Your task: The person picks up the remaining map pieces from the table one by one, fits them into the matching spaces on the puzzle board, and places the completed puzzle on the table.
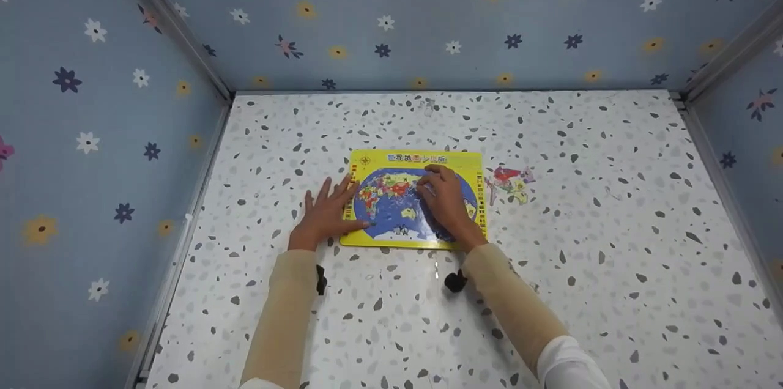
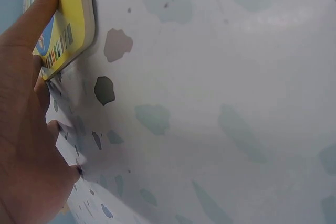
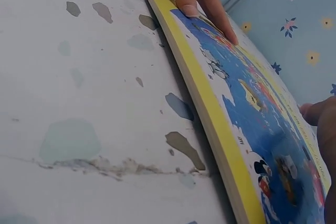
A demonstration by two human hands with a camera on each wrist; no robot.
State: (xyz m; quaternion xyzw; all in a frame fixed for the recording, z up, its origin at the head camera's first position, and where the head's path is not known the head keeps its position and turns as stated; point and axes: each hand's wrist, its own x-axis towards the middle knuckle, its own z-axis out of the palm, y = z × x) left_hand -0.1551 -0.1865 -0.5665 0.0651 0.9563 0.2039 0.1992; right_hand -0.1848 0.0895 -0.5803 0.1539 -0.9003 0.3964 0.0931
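Observation:
A yellow-bordered world map puzzle board (image 1: 404, 243) with a blue ocean lies flat on the speckled table. My left hand (image 1: 327, 211) is spread at its left edge, and the thumb lies over the lower left of the map. Over the right half of the map, my right hand (image 1: 448, 202) has bent fingers, with the fingertips down at the map's upper middle. The hand's back covers part of the map, and I cannot tell whether a piece is between those fingers. Just right of the board, several loose puzzle pieces (image 1: 512, 182) in red, yellow and purple lie in a small heap.
The white speckled table (image 1: 612, 266) extends around the board on every side. Blue flowered walls (image 1: 428, 22) close it off at the back, left and right. A black wrist-worn device (image 1: 454, 282) shows beside the right wrist.

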